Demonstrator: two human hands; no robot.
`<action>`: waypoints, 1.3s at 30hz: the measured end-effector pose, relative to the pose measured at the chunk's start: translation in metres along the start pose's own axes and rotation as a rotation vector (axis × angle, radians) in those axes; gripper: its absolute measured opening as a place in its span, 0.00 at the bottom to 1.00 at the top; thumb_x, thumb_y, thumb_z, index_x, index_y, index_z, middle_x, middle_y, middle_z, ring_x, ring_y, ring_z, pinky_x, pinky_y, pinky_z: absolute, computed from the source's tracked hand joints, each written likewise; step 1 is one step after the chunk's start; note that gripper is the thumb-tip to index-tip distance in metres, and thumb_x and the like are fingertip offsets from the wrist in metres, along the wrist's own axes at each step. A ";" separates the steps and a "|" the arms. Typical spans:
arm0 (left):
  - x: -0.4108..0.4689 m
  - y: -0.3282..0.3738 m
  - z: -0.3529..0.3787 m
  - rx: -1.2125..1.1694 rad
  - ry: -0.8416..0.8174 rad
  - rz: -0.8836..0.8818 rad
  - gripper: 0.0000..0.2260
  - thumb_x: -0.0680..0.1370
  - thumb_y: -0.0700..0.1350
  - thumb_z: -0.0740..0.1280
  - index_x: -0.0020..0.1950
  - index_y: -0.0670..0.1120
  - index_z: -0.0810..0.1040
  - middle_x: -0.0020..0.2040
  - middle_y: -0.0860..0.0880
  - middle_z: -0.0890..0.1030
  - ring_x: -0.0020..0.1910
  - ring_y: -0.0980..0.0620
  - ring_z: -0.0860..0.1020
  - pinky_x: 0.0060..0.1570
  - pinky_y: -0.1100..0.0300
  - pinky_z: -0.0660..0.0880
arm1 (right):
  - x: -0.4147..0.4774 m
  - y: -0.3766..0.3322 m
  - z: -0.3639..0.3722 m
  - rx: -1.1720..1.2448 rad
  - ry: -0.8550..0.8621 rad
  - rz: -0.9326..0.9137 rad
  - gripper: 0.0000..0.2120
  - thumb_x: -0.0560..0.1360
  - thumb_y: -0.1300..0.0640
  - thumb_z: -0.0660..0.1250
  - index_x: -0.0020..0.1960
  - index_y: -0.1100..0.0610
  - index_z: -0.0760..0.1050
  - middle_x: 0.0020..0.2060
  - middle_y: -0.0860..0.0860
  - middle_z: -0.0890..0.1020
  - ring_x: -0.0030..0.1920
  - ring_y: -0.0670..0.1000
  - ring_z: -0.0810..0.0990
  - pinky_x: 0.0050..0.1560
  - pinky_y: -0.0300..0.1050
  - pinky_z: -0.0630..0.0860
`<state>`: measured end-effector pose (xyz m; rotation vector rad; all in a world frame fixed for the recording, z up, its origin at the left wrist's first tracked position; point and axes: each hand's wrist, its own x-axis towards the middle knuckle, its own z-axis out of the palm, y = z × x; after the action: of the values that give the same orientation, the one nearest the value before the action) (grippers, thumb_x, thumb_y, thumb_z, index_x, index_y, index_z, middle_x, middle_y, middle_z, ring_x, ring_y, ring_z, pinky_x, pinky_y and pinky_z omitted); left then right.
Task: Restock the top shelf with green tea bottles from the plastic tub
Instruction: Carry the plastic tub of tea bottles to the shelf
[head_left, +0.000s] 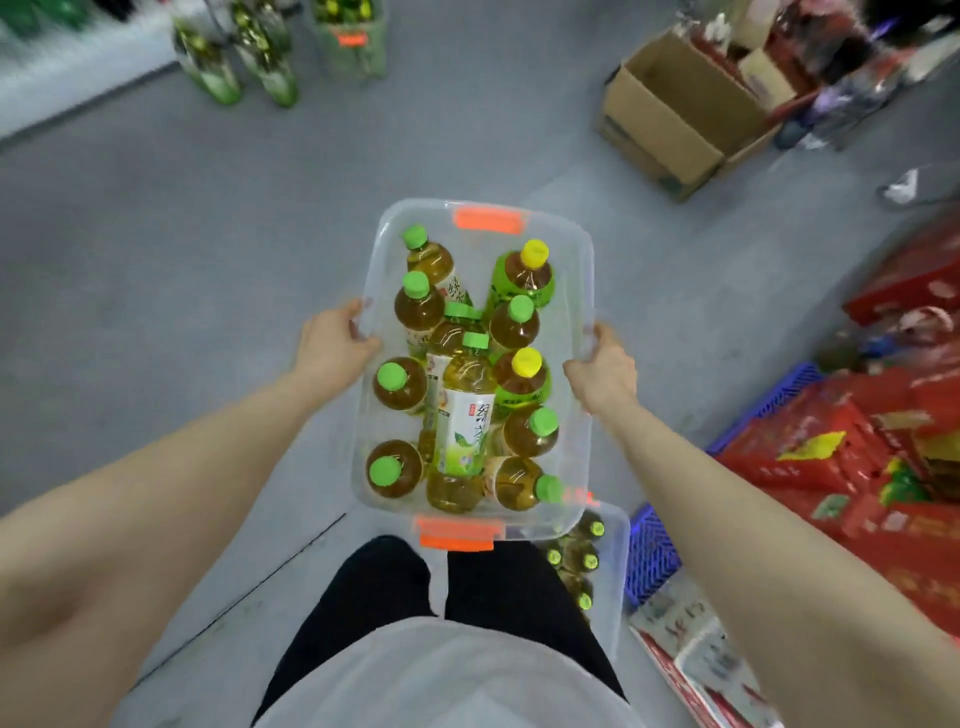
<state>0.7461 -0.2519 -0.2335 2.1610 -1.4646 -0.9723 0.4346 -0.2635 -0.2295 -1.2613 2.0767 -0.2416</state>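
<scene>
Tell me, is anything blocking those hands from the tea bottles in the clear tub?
Nothing visible. The tub has no lid, so the green tea bottles lie open from above. The left hand and right hand both grip its sides, so neither is free.

The person wears a loose, pale grey-white top (441, 680) whose hem lies over the waist. Below it show plain black trousers (384, 587), the two legs parted by a narrow gap. Both forearms (182, 467) are bare, uncovered down to the left hand (337, 340) and the right hand (605, 371).
</scene>
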 end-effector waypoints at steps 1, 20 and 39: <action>0.015 0.003 -0.006 -0.006 0.028 -0.032 0.26 0.74 0.43 0.69 0.72 0.48 0.72 0.41 0.46 0.81 0.45 0.46 0.79 0.53 0.54 0.75 | 0.018 -0.018 0.000 -0.020 -0.022 -0.022 0.27 0.71 0.61 0.63 0.69 0.50 0.65 0.53 0.60 0.80 0.53 0.65 0.79 0.52 0.59 0.79; 0.370 -0.012 -0.183 -0.220 0.218 -0.299 0.22 0.74 0.45 0.68 0.69 0.51 0.74 0.38 0.48 0.80 0.39 0.45 0.80 0.48 0.49 0.79 | 0.318 -0.434 0.070 -0.242 -0.171 -0.330 0.22 0.72 0.60 0.63 0.64 0.50 0.66 0.44 0.53 0.77 0.46 0.62 0.79 0.43 0.63 0.81; 0.629 -0.201 -0.429 -0.265 0.575 -0.724 0.26 0.75 0.45 0.68 0.74 0.48 0.70 0.41 0.43 0.78 0.51 0.37 0.77 0.51 0.51 0.72 | 0.446 -0.911 0.342 -0.476 -0.489 -0.749 0.23 0.72 0.59 0.63 0.66 0.52 0.65 0.50 0.59 0.80 0.47 0.65 0.80 0.44 0.64 0.80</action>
<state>1.3276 -0.7815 -0.2733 2.4952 -0.2695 -0.5925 1.1696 -1.0409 -0.2507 -2.1080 1.2098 0.2379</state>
